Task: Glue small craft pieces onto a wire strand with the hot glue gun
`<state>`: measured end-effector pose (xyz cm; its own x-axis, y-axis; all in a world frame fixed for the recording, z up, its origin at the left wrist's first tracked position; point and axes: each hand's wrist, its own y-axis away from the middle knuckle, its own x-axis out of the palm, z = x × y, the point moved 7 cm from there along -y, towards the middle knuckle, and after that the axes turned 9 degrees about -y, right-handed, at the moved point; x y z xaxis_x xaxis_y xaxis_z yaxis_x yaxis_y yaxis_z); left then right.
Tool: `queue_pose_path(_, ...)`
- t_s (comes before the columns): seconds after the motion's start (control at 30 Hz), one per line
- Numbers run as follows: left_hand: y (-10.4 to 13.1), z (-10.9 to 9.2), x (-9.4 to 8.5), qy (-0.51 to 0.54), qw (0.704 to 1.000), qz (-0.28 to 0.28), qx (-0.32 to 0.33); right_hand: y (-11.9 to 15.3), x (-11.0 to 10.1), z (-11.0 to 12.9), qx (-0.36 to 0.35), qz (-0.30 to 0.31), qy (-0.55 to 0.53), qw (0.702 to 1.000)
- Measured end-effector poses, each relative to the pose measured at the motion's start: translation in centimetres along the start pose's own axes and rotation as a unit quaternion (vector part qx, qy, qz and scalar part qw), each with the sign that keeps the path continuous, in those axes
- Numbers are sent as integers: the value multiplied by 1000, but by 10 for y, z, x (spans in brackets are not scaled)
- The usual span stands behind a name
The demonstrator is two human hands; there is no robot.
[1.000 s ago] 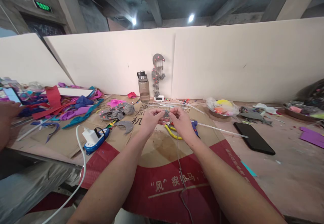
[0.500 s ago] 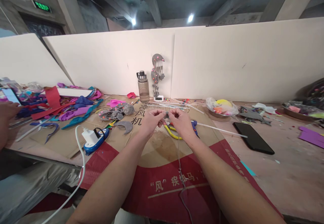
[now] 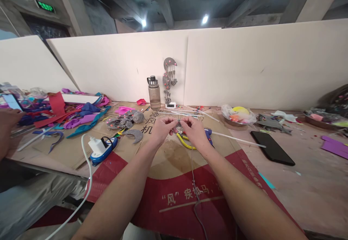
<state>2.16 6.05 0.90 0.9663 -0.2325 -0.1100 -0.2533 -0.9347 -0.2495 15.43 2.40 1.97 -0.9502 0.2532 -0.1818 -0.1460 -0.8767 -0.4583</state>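
Note:
My left hand (image 3: 163,129) and my right hand (image 3: 193,129) meet above the cardboard, fingertips pinched together. Between them is a small grey piece (image 3: 179,125), apparently felt, mostly covered by the fingers. A grey yarn (image 3: 193,173) hangs below my right hand and runs down over the red part of the cardboard (image 3: 179,218). Just under the hands lie yellow-handled pliers (image 3: 185,144). Beside my right wrist is a blue glue gun (image 3: 208,134), partly hidden, with a clear glue stick (image 3: 236,138) extending right. A grey felt crescent (image 3: 135,135) lies to the left.
A water bottle (image 3: 154,94) stands at the back beside a hanging grey felt ornament (image 3: 169,77). Left are a power strip (image 3: 104,151) with a white cable, felt scraps (image 3: 84,115) and another person's hand (image 3: 9,124). Right are a black phone (image 3: 272,147) and a bowl (image 3: 239,121).
Almost nothing differs. Both hands keep their pinch in the same place, with only slight finger movement around the small grey piece.

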Motion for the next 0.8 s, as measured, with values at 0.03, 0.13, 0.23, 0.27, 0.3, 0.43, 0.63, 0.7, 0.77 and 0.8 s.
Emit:
queue_pose_path(0.03,-2,1,-4,-5,1000,-18,2,0,1,-2,-1,5,-8,1000)
queue_pose_path(0.13,-8,5,-21,0,997,-81,6,0,7,-7,10,43,0,999)
queue_pose_path(0.23,-14,11,-40,42,988,-147,-1,0,11,-8,22,110,72,991)
queue_pose_path(0.27,-16,12,-44,58,985,-160,-1,0,8,-8,25,120,101,987)
queue_pose_path(0.3,-17,13,-47,71,983,-168,-1,-2,1,-8,31,115,130,984)
queue_pose_path(0.43,-18,12,-47,91,983,-162,1,-5,-48,-12,57,14,272,960)
queue_pose_path(0.63,-17,10,-40,81,987,-137,15,12,-84,-55,82,10,498,863)
queue_pose_path(0.7,-17,11,-38,74,988,-132,18,16,-84,-72,112,23,462,879)
queue_pose_path(0.77,-16,11,-35,69,990,-124,20,16,-82,-82,132,32,425,895)
queue_pose_path(0.8,-16,12,-34,65,990,-121,20,14,-82,-85,134,28,406,903)
